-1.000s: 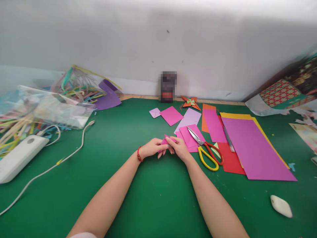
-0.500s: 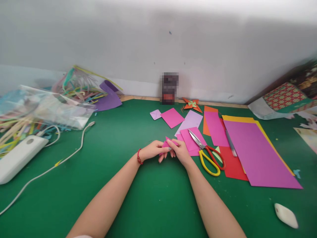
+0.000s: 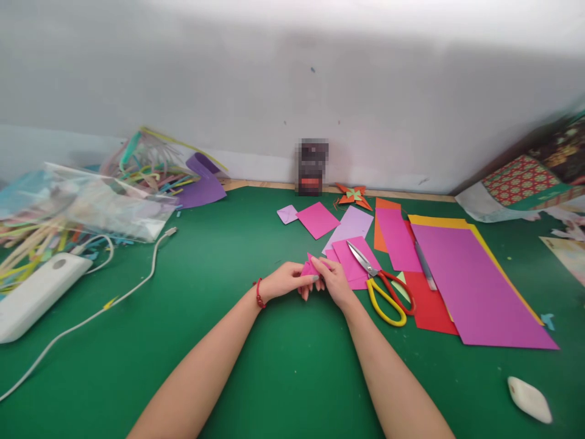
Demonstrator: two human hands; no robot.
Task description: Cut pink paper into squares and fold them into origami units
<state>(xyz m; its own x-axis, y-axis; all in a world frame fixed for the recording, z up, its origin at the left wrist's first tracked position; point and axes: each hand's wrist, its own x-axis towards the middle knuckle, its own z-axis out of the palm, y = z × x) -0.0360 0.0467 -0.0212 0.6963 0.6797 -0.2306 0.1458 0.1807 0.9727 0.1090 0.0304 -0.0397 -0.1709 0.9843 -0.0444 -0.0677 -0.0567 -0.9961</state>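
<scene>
Between my hands is a small folded piece of pink paper point(image 3: 309, 266), partly covered by my fingers. My left hand point(image 3: 287, 280) grips it from the left, thumb pressed on top. From the right, my right hand point(image 3: 336, 281) pinches the same paper, and the fingertips of both hands meet. Just right of my right hand lie pink paper squares point(image 3: 350, 255) with scissors point(image 3: 375, 275) resting on them, one handle yellow and one red. Beyond my hands are a magenta square point(image 3: 319, 220) and a small folded lilac paper point(image 3: 287, 214).
Purple sheets point(image 3: 479, 286), a red sheet point(image 3: 427, 311) and a pen-like knife point(image 3: 426, 266) lie to the right. An orange paper star point(image 3: 354, 196) sits near the wall. On the left are a white power bank point(image 3: 43, 299), its cable point(image 3: 132, 295) and a bag of paper strips point(image 3: 114, 201).
Both hands stay on the pink paper. My left fingers have curled in closer beneath it, and my left wrist has shifted slightly right. The view has tilted a little.
</scene>
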